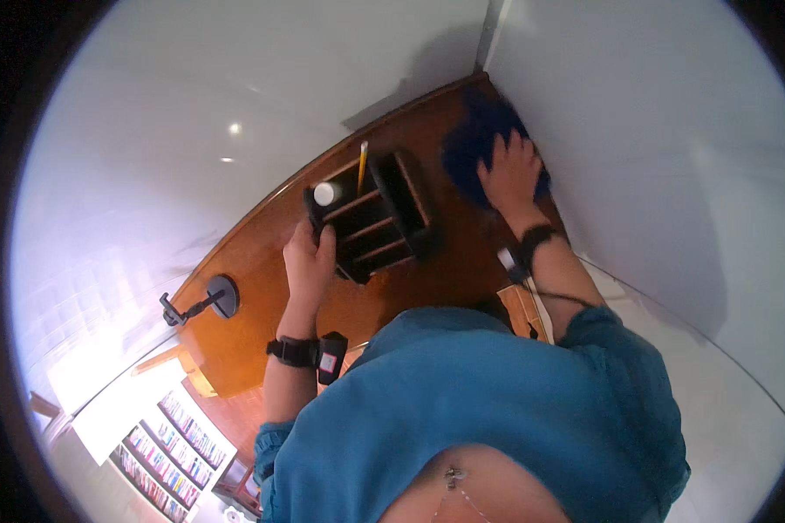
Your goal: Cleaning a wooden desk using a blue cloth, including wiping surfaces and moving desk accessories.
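My left hand [309, 258] grips the near left side of a dark desk organizer [373, 222] with several compartments. The organizer stands on a brown wooden desk [261, 261]. In its far left compartment are a white round-topped object [326, 193], whose kind I cannot tell, and an upright yellow pencil [363, 167]. Over at the desk's right corner, my right hand [513, 170] lies spread on a dark blue cloth [468, 147], slightly blurred, its fingers apart.
A black phone stand [222, 297] with a round base stands on the desk's left part. Pale walls meet behind the desk's far corner. Bookshelves [170, 457] stand at the lower left. A small white object [506, 257] is near my right wrist.
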Available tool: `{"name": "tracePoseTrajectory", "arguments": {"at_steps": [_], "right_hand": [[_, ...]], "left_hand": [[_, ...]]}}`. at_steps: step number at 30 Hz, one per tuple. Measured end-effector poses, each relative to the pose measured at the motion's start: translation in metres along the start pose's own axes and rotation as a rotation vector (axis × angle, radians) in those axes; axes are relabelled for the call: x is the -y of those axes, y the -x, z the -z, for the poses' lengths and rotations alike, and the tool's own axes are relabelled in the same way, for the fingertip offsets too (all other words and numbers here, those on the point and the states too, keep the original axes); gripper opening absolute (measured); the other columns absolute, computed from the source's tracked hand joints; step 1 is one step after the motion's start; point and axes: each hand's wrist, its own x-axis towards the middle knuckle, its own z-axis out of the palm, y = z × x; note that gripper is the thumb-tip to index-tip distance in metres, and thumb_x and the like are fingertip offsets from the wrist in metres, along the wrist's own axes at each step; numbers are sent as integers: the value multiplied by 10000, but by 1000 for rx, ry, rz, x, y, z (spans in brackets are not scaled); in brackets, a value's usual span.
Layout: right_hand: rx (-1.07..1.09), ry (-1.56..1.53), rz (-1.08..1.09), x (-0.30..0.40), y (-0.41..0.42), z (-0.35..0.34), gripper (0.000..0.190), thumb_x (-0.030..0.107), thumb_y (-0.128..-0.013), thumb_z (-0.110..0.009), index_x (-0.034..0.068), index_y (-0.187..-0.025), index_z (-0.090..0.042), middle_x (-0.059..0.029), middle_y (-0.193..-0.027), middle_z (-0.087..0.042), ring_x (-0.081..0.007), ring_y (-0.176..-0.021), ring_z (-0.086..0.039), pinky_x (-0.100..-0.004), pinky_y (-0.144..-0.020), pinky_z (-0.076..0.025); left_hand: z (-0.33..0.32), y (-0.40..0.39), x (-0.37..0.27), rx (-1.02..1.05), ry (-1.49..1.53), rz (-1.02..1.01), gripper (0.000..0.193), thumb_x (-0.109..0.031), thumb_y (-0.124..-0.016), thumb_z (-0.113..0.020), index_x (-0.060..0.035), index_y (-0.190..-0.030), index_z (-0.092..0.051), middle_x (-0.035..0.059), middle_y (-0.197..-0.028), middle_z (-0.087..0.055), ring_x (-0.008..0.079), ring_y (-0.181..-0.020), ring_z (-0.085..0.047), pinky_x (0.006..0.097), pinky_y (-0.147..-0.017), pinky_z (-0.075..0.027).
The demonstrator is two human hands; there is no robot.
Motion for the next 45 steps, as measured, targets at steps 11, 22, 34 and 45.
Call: {"name": "tracePoseTrajectory", "arguments": {"at_steps": [11, 22, 34, 45], "right_hand": [[11, -111, 142, -56, 151, 18, 515, 277, -719, -713, 115, -1193, -590, -118, -1349, -441, -352, -1234, -381, -521, -986, -338], [209, -469, 242, -72, 192, 34, 472, 193, -546, -772, 167, -1005, -668, -70, -1201, -564, -335, -1149, -466, -475, -970, -408], [183, -497, 269, -78, 185, 34, 442, 178, -558, -735, 167, -997, -679, -74, -1177, -564, -348, -1117, -472, -475, -948, -411], [33, -146, 111, -59, 96, 23, 564, 226, -745, -712, 158, -1277, -539, -125, -1344, -450, -372, -1241, -389, -509, -1031, -324]], "left_hand": [[-38, -66, -46, 50, 129, -44, 251, -207, -878, -569, 39, -924, -581, 207, -732, -617, 346, -690, -630, 391, -647, -484], [-122, -121, -87, 150, 7, -76, 344, -287, -851, -579, 56, -842, -581, 270, -789, -632, 434, -840, -629, 470, -732, -493], [-145, -125, -114, 84, -50, -30, 394, -337, -855, -580, 56, -870, -609, 286, -854, -645, 452, -904, -616, 492, -800, -484], [-110, -84, -110, 197, 435, 81, 539, -354, -918, -575, 64, -1248, -484, 294, -1157, -587, 429, -981, -611, 437, -855, -487]]}}
